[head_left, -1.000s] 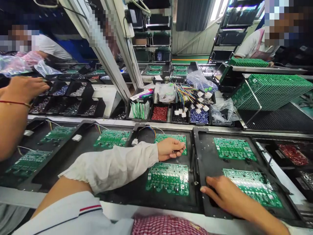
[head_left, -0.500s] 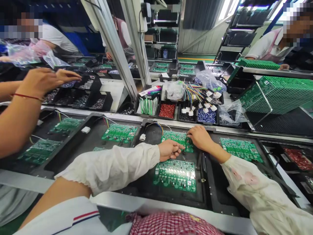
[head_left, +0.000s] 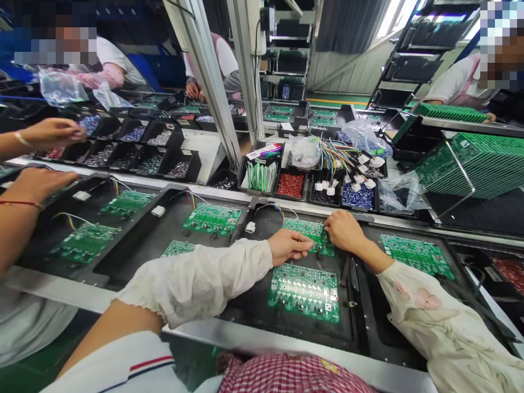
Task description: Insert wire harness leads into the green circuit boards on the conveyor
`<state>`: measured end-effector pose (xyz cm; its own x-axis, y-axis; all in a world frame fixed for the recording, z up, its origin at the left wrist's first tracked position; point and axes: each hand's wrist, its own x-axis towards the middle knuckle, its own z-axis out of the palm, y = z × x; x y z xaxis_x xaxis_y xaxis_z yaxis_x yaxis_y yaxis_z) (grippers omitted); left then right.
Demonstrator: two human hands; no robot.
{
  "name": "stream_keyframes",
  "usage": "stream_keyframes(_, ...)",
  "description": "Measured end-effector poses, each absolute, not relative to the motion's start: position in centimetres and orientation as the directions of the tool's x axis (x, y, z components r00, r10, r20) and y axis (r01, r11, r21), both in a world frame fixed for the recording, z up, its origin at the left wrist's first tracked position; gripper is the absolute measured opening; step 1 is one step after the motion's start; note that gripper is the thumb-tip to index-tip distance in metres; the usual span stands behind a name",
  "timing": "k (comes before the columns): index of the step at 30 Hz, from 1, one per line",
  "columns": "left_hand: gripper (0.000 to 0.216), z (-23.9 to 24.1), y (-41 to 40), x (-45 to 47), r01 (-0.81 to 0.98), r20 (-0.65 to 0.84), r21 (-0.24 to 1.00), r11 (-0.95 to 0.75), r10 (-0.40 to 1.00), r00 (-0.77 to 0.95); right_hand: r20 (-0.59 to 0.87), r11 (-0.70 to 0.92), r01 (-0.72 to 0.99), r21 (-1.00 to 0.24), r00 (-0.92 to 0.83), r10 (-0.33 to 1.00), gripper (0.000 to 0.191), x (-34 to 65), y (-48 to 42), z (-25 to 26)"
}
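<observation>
My left hand (head_left: 290, 246) is over the lower left part of a green circuit board (head_left: 318, 234), its thumb and fingers pinched together. Whatever is between those fingertips is too small to make out. At the same board's right edge, my right hand (head_left: 344, 232) is closed, with bent fingertips against the board and their grip hidden. A white connector (head_left: 250, 226) on coloured wires lies at this board's upper left. Just below my hands, a second green circuit board (head_left: 305, 292) lies flat in the same black tray (head_left: 245, 297).
Behind the trays stand bins of red parts (head_left: 290, 185), blue parts (head_left: 358, 195) and wired white connectors (head_left: 331, 190). A rack of upright green boards (head_left: 458, 169) is at right. Co-worker's hands (head_left: 36, 185) reach in from the left. A metal post (head_left: 210, 82) rises behind.
The view has shifted slightly, so the scene sits farther right. My hands stay at the same board, the left still pinched. At left, the co-worker's hands have moved apart, one lowering toward a tray.
</observation>
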<state>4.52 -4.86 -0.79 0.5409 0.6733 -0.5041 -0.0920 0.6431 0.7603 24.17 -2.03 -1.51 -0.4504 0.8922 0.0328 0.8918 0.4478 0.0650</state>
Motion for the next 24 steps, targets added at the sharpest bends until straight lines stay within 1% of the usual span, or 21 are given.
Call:
stream_keyframes(3,0.027,-0.7,-4.7,4.4,-0.098,-0.505,0.754,0.65,0.669,0.546,0.048,0.464,0.882,0.084,-0.469,0.882,0.02,24.2,-2.2,-1.3)
stream_keyframes(5,0.024,-0.8,-4.6,4.5,-0.098,-0.519,0.744,0.661,0.665,0.537,0.074,0.467,0.884,0.034,-0.468,0.881,0.018,24.1,-2.6,-0.8)
stream_keyframes(7,0.024,-0.9,-4.5,4.6,-0.099,-0.538,0.728,0.678,0.655,0.531,0.105,0.501,0.857,-0.124,-0.491,0.865,0.019,23.7,-3.2,-0.1)
stream_keyframes(9,0.025,-0.9,-4.5,4.9,-0.092,-0.559,0.711,0.697,0.64,0.527,0.133,0.573,0.761,-0.306,-0.561,0.817,0.021,23.2,-3.7,0.6)
stream_keyframes(10,0.025,-0.8,-4.5,5.0,-0.091,-0.568,0.706,0.702,0.639,0.519,0.145,0.601,0.713,-0.361,-0.594,0.791,0.021,22.9,-3.8,0.8)
stream_keyframes(11,0.024,-0.8,-4.6,5.0,-0.092,-0.578,0.703,0.706,0.642,0.504,0.155,0.615,0.691,-0.38,-0.608,0.779,0.02,22.8,-3.7,0.8)
stream_keyframes(12,0.023,-0.6,-4.6,5.1,-0.093,-0.589,0.699,0.709,0.645,0.486,0.162,0.61,0.705,-0.361,-0.597,0.786,0.019,22.7,-3.5,0.7)
stream_keyframes(13,0.02,-0.5,-4.7,5.0,-0.092,-0.599,0.696,0.712,0.647,0.471,0.166,0.589,0.744,-0.314,-0.568,0.806,0.017,22.7,-3.2,0.5)
stream_keyframes(15,0.019,-0.3,-4.9,4.8,-0.08,-0.614,0.689,0.72,0.639,0.463,0.161,0.527,0.829,-0.188,-0.503,0.849,0.013,23.2,-2.5,-0.3)
stream_keyframes(18,0.017,-0.1,-5.2,4.1,-0.075,-0.598,0.689,0.721,0.624,0.502,0.111,0.486,0.874,-0.028,-0.48,0.87,0.012,23.9,-1.7,-1.4)
stream_keyframes(20,0.013,-0.3,-5.3,3.8,-0.101,-0.567,0.702,0.705,0.639,0.519,0.082,0.483,0.876,0.024,-0.483,0.872,0.014,24.1,-1.6,-1.8)
stream_keyframes(24,0.006,-0.7,-5.3,3.5,-0.128,-0.526,0.724,0.678,0.663,0.533,0.067,0.474,0.878,0.069,-0.478,0.876,0.017,24.0,-1.7,-1.8)
